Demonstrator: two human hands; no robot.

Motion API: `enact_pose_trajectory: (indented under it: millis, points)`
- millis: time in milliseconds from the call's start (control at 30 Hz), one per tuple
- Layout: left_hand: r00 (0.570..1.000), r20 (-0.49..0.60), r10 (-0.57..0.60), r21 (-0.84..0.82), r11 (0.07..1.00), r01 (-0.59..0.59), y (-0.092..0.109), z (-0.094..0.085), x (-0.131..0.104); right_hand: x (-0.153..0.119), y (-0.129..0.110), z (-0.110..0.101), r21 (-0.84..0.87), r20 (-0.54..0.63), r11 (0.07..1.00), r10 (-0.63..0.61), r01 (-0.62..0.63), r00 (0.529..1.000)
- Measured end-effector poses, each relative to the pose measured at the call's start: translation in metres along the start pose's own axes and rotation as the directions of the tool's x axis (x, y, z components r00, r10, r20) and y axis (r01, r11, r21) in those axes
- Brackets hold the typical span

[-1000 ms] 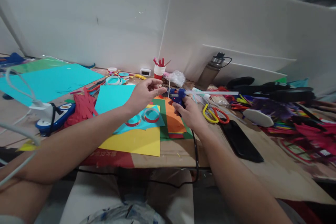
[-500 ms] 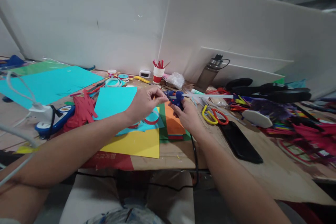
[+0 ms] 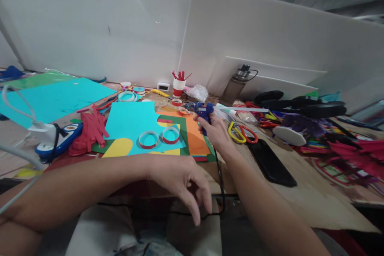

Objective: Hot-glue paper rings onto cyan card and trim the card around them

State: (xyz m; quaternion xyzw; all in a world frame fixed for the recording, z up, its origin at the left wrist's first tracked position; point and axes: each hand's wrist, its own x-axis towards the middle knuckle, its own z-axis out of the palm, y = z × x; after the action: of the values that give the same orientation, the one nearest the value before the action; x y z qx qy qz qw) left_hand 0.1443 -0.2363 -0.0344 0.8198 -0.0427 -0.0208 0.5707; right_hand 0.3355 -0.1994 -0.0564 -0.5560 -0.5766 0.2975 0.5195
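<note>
In my right hand (image 3: 214,128) is a blue hot glue gun (image 3: 204,109), its nozzle to the left. A long clear glue stick (image 3: 246,109) juts from its back, and a black cord (image 3: 220,172) hangs below. My left hand (image 3: 183,180) hangs palm down over the table's front edge, fingers bent downward and apart, with nothing seen in them. Beyond it, two red-and-white paper rings, a left one (image 3: 148,147) and a right one (image 3: 171,141), stand on light blue paper (image 3: 132,118). Two smaller rings (image 3: 183,111) lie near the nozzle.
Scissors (image 3: 244,133) and a black phone (image 3: 271,163) lie right of my right hand. Red paper strips (image 3: 93,125) are heaped at the left, beside a blue-and-white power strip (image 3: 61,142). A paper cup (image 3: 179,87) and a bottle (image 3: 237,85) stand at the back.
My left hand has dropped from beside the glue gun's nozzle down toward me, over the table edge, and its pinched fingers have parted. The paper rings are now uncovered. My right hand still holds the gun.
</note>
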Motion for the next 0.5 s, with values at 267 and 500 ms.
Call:
enact_pose_trajectory:
  millis: [267, 500]
  points:
    - [0.651, -0.759, -0.018, 0.333, 0.848, 0.412, 0.007, -0.075, -0.044, 0.0, -0.002, -0.004, 0.086, -0.12, 0.996, 0.014, -0.004, 0.993]
    - [0.616, -0.756, -0.22, 0.295, 0.726, 0.621, -0.016, -0.093, -0.075, 0.005, -0.013, -0.004, 0.187, -0.121, 0.978, -0.07, 0.092, 0.99]
